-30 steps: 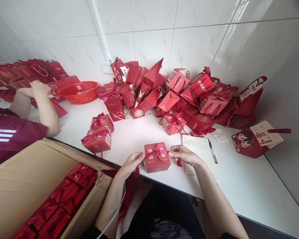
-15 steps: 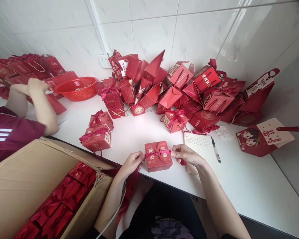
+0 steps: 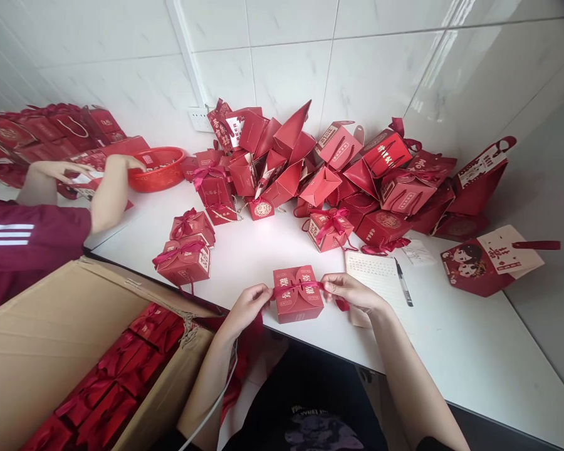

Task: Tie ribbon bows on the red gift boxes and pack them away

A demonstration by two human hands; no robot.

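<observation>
Box (image 3: 301, 307): placed on the desk (image 3: 479, 351), between both hands; ribbon (image 3: 316, 285) laid across its top.
Left hand (image 3: 250, 305): left ribbon end pinched in the grip.
Right hand (image 3: 351, 292): right end likewise pinched.
Notebook (image 3: 372, 265): partly hidden by right hand.

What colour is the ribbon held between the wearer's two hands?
The ribbon is deep pinkish red, best seen in the head view.

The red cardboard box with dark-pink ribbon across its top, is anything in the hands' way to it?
Nothing visible stands between: the left hand and right hand hold the ribbon on opposite sides of the box.
</observation>
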